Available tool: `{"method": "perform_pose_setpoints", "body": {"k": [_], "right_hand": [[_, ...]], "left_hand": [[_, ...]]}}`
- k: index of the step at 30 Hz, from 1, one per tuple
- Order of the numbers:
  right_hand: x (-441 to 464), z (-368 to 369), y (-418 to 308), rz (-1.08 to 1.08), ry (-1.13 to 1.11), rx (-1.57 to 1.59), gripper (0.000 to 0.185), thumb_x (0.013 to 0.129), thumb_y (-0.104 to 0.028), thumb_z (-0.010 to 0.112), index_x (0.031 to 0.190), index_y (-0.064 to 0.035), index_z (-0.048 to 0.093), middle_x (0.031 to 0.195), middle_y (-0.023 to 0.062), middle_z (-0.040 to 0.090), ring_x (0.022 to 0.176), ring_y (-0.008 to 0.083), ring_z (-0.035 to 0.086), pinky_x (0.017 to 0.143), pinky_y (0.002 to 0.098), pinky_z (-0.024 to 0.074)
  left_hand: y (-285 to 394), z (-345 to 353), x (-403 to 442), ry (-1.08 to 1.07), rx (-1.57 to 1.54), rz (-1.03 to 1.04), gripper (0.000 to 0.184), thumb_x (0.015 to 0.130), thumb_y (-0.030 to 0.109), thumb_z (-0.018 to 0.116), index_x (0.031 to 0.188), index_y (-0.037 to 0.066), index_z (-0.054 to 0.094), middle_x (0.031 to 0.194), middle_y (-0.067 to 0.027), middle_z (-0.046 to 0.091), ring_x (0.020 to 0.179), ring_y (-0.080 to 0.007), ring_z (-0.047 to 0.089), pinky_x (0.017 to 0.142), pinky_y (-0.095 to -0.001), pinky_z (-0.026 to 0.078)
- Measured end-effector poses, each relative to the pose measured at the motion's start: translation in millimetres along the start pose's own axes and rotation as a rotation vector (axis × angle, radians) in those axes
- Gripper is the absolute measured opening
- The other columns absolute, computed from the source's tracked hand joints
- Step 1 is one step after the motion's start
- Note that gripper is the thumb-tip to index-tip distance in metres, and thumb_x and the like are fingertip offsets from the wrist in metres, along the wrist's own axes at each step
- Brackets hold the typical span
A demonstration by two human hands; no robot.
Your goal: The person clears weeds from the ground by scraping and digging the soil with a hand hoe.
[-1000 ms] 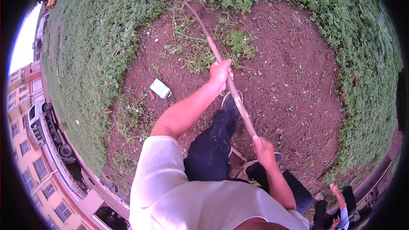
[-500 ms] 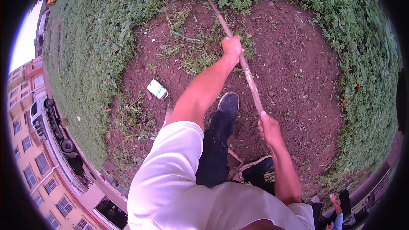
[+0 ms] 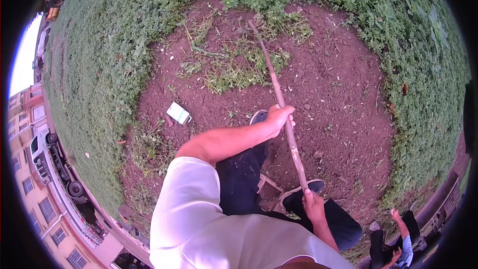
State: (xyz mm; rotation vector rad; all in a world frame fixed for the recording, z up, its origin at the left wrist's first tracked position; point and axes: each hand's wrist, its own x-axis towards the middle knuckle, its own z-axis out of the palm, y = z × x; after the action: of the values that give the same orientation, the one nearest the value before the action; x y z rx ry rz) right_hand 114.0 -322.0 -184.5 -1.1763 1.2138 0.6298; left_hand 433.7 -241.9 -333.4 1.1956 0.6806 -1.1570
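A long wooden tool handle (image 3: 275,77) slants across the dug soil, and both my hands are wrapped round it. My left hand (image 3: 280,119) is closed about its middle, in front of my legs. Lower down, close to my body, my right hand (image 3: 313,204) is closed round the near end. The far end reaches loose pulled weeds (image 3: 239,67) by the edge of the green plants; I cannot make out what head it carries there.
Dense low green plants (image 3: 107,69) ring the bare soil (image 3: 343,119). A white container with printing (image 3: 179,113) lies left of my legs. Between my shoes is a small wooden frame (image 3: 269,184). Another person (image 3: 401,241) is at lower right; a truck (image 3: 62,169) stands at left.
Both my hands have drawn the handle back toward my body, and its far end has come out of the plants' edge. Some cut weeds have shifted at the top of the soil.
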Motion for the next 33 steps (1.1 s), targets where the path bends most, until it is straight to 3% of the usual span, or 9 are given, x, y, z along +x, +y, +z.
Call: {"method": "perform_pose_setpoints", "body": {"k": [2, 6, 9, 11, 13, 22, 27, 30, 33], "right_hand": [[41.2, 10.5, -29.9, -0.204, 0.034, -0.296, 0.051, 0.105, -0.046, 0.051, 0.076, -0.0048, 0.061, 0.061, -0.0016, 0.052, 0.056, 0.0097, 0.048, 0.052, 0.0308, 0.0387], [117.0, 64.9, -148.6, -0.18, -0.139, -0.145, 0.053, 0.103, -0.049, 0.053, 0.08, -0.0031, 0.063, 0.064, 0.0008, 0.055, 0.058, 0.0121, 0.05, 0.054, 0.0326, 0.0392], [151.1, 100.5, -221.0, -0.225, -0.174, -0.103, 0.053, 0.103, -0.052, 0.052, 0.082, -0.0043, 0.061, 0.063, -0.0006, 0.054, 0.053, 0.011, 0.048, 0.05, 0.0305, 0.0373], [157.6, 105.3, -247.1, -0.036, -0.215, 0.099, 0.053, 0.103, -0.055, 0.052, 0.083, -0.0063, 0.059, 0.063, -0.0029, 0.051, 0.049, 0.0088, 0.044, 0.044, 0.0276, 0.0341], [164.0, 97.6, -257.7, -0.057, -0.194, 0.091, 0.053, 0.103, -0.056, 0.052, 0.083, -0.0073, 0.058, 0.062, -0.0037, 0.049, 0.047, 0.0078, 0.043, 0.042, 0.0264, 0.0324], [119.1, 58.9, -166.8, 0.016, -0.157, 0.152, 0.052, 0.103, -0.058, 0.051, 0.081, -0.0098, 0.056, 0.061, -0.0049, 0.046, 0.046, 0.0064, 0.039, 0.041, 0.0253, 0.0296], [43.6, 36.7, -97.8, 0.117, -0.126, 0.184, 0.051, 0.105, -0.052, 0.05, 0.077, -0.0102, 0.056, 0.062, -0.0042, 0.047, 0.049, 0.0062, 0.041, 0.044, 0.0259, 0.0307], [5.9, 15.1, -44.4, -0.013, -0.111, -0.062, 0.047, 0.107, -0.043, 0.05, 0.079, -0.0069, 0.06, 0.064, -0.0033, 0.05, 0.056, 0.0068, 0.045, 0.051, 0.027, 0.0351], [-24.5, 17.7, -37.5, 0.07, -0.121, 0.016, 0.045, 0.107, -0.039, 0.052, 0.079, -0.0048, 0.062, 0.065, -0.0021, 0.05, 0.061, 0.0084, 0.048, 0.056, 0.0289, 0.0393]], "left_hand": [[36.6, -18.8, 18.7, 0.068, -0.077, 0.141, 0.014, 0.094, 0.016, 0.065, 0.091, 0.008, 0.053, 0.067, -0.0032, 0.054, 0.053, -0.0203, 0.056, 0.049, -0.0398, 0.05], [151.7, -63.5, 79.5, 0.295, -0.222, 0.377, 0.018, 0.095, 0.019, 0.064, 0.092, 0.012, 0.047, 0.065, 0.0003, 0.049, 0.05, -0.0154, 0.05, 0.045, -0.0347, 0.043], [230.3, -78.6, 143.5, 0.254, -0.141, 0.395, 0.017, 0.095, 0.018, 0.062, 0.092, 0.011, 0.048, 0.066, -0.0006, 0.048, 0.052, -0.0159, 0.049, 0.047, -0.0368, 0.043], [254.0, -65.7, 168.4, 0.306, -0.041, 0.433, 0.017, 0.094, 0.017, 0.063, 0.096, 0.008, 0.048, 0.067, -0.0025, 0.049, 0.052, -0.0161, 0.049, 0.047, -0.0375, 0.044], [263.9, -53.9, 186.9, 0.278, -0.049, 0.426, 0.017, 0.094, 0.017, 0.063, 0.097, 0.008, 0.049, 0.067, -0.0027, 0.049, 0.052, -0.0162, 0.049, 0.047, -0.0376, 0.044], [160.6, -5.3, 139.4, 0.293, 0.014, 0.433, 0.015, 0.089, 0.012, 0.063, 0.09, 0.0, 0.053, 0.065, -0.0061, 0.051, 0.047, -0.0171, 0.049, 0.044, -0.0334, 0.045], [65.7, 4.9, 83.9, 0.311, 0.032, 0.239, 0.015, 0.089, 0.013, 0.062, 0.083, 0.002, 0.054, 0.063, -0.0069, 0.053, 0.047, -0.0189, 0.052, 0.045, -0.0355, 0.049], [31.6, -5.0, 31.5, 0.235, 0.125, 0.054, 0.015, 0.089, 0.012, 0.064, 0.086, 0.001, 0.055, 0.066, -0.0086, 0.057, 0.049, -0.0216, 0.057, 0.045, -0.0374, 0.053], [25.5, -20.3, -15.4, 0.132, 0.113, -0.059, 0.016, 0.092, 0.014, 0.067, 0.093, 0.003, 0.055, 0.069, -0.0075, 0.058, 0.053, -0.0234, 0.061, 0.051, -0.0388, 0.058]]}}
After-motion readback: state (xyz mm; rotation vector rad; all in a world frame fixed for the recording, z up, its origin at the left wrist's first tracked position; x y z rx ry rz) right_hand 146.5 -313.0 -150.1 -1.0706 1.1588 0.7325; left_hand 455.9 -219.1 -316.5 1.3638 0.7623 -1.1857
